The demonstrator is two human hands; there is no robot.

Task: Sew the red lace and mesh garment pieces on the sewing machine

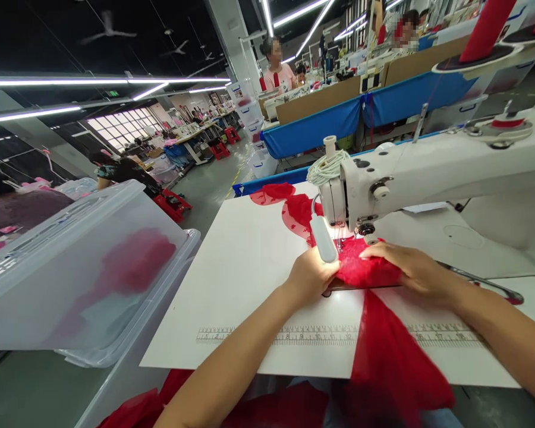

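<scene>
Sheer red fabric [370, 267] lies bunched under the needle area of a white sewing machine [428, 172]. My left hand [311, 276] is closed on the fabric's left edge, its fingertips partly hidden by a small lit lamp [323, 238]. From the right, my right hand [412, 270] grips the bunched fabric, with a finger stretched over the top near the presser foot. One length of the fabric hangs over the table's front edge onto my lap. More of it spreads behind the needle on the white table [232, 267].
A printed ruler [318, 336] runs along the table's front. Black-handled tweezers or a similar metal tool [485, 282] lie right of my right hand. A translucent plastic bin [84, 279] stands at left. Red thread cones [485, 30] rise at upper right. Other people sit at machines beyond.
</scene>
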